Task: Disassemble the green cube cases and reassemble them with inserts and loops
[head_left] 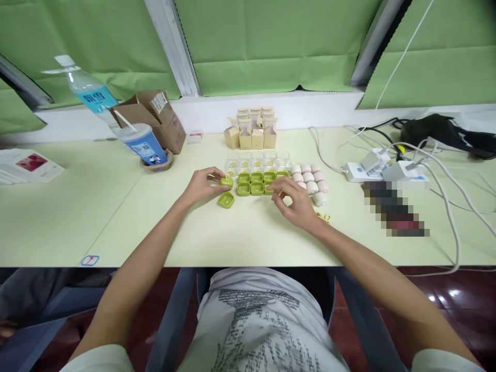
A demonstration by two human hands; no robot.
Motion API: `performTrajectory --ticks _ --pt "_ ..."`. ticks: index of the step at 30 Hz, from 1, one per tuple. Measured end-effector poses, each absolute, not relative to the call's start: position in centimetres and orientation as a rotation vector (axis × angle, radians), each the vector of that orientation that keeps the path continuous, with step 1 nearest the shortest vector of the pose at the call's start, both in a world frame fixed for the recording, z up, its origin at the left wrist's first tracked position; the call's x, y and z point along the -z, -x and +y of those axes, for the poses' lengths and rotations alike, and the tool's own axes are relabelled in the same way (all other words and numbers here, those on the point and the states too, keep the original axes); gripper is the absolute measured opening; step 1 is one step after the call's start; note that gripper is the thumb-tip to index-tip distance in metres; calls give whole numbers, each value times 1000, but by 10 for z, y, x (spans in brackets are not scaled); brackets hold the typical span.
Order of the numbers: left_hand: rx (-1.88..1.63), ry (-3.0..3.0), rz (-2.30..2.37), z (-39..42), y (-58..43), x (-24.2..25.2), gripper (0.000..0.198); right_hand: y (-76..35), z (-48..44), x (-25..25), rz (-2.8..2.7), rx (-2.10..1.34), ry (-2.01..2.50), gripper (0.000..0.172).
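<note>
My left hand (pixel 203 185) is closed around the edge of a small green square cup (pixel 227 182), with a bit of pale yellow loop showing on top. Just below it on the table lies another green square cup (pixel 226 200), tilted. Two rows of joined-looking green cups (pixel 257 188) stand in the middle. Over their right end is my right hand (pixel 293 202), its thumb and fingertips drawn together; whatever they pinch, if anything, is too small to make out. Behind the green cups are clear square lids (pixel 258 160). Pink and white rounded pieces (pixel 310 176) sit to the right.
Small open cardboard boxes (pixel 251 135) stand at the back. Yellow loops (pixel 323 217) lie near my right wrist. On the left are a blue cup (pixel 145 144), a brown carton (pixel 165 121) and a bottle (pixel 95 95). A power strip (pixel 356 171) with white cables spreads across the right.
</note>
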State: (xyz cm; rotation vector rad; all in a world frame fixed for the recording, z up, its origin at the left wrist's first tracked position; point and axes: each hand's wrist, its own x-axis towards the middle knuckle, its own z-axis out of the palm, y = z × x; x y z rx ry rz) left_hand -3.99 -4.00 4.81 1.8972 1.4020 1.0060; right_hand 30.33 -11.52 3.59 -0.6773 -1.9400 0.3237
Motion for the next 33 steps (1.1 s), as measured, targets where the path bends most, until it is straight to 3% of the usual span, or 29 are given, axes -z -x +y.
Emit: performTrajectory --ticks 8,33 --pt "-1134 -1830 1423 -38 30 -34 70 -301 -116 -36 -1976 -251 605 29" --pt "-1253 -1863 1548 -41 14 -36 34 -300 -114 -27 -2075 -185 561 29"
